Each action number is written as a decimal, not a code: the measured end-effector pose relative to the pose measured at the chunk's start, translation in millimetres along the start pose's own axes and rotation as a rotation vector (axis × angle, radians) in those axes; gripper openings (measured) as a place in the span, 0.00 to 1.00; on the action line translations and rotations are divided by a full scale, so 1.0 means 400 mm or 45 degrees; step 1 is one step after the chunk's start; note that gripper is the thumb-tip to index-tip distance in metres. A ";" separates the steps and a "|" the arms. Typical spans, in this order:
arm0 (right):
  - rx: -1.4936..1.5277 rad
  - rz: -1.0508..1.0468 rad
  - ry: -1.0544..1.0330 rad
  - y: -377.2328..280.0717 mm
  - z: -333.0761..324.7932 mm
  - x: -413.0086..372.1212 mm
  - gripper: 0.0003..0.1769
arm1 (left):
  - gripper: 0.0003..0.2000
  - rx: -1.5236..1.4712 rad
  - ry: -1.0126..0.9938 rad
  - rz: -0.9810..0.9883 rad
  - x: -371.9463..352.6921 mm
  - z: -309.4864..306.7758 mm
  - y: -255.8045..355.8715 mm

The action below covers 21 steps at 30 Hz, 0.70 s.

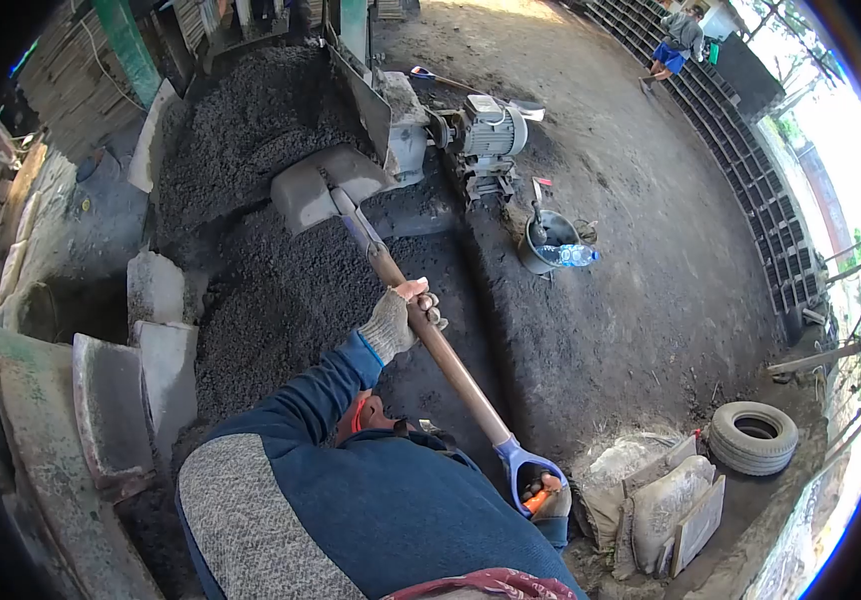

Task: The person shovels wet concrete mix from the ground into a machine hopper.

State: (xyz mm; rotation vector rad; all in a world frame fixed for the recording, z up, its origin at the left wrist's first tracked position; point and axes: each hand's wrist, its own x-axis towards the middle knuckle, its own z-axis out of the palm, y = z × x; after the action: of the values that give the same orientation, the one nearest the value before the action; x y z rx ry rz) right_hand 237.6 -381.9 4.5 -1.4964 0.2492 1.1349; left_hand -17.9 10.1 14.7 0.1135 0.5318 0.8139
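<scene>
A long shovel (456,378) runs diagonally across the middle, its broad grey blade (323,190) over the dark, crumbly material (271,290) and turned with no load visible on it. Wrapped round the upper shaft is my left hand (403,318), in a knitted glove with bare fingertips. Lower right, my right hand (545,496) is closed on the blue D-shaped handle, where a bit of orange shows. A larger heap of the dark material (246,120) lies behind the blade.
A motor (491,130) stands right of the heap beside a narrow floor channel. A bucket (541,250) holds a bottle (566,256). Filled sacks (666,510) and a tyre (754,438) are at lower right. Metal plates (111,405) stand at left. Another person (679,45) is far off, upper right.
</scene>
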 end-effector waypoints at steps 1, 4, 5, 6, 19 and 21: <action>-0.010 -0.009 -0.007 0.010 -0.001 0.003 0.06 | 0.12 0.009 0.058 -0.002 -0.009 0.005 0.001; -0.111 -0.079 -0.073 0.025 -0.003 -0.004 0.07 | 0.22 -0.160 0.145 0.057 -0.041 0.029 -0.025; -0.152 -0.112 -0.081 0.030 -0.006 -0.004 0.07 | 0.25 -0.242 0.212 0.070 -0.054 0.042 -0.035; -0.136 -0.041 -0.051 0.035 -0.020 0.006 0.08 | 0.33 -0.237 0.193 0.054 -0.041 0.014 -0.046; -0.088 -0.022 -0.339 0.099 0.659 0.046 0.11 | 0.35 0.257 0.351 0.298 0.232 -0.056 0.518; -0.101 0.010 -0.426 0.069 0.812 0.030 0.13 | 0.34 0.262 0.504 0.349 0.266 -0.026 0.642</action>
State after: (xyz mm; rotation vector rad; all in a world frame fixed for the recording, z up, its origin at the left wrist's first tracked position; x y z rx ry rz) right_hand 62.0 -107.9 28.1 -1.3481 -0.0201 1.3929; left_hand -133.1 262.0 38.4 0.2205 0.9899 1.0555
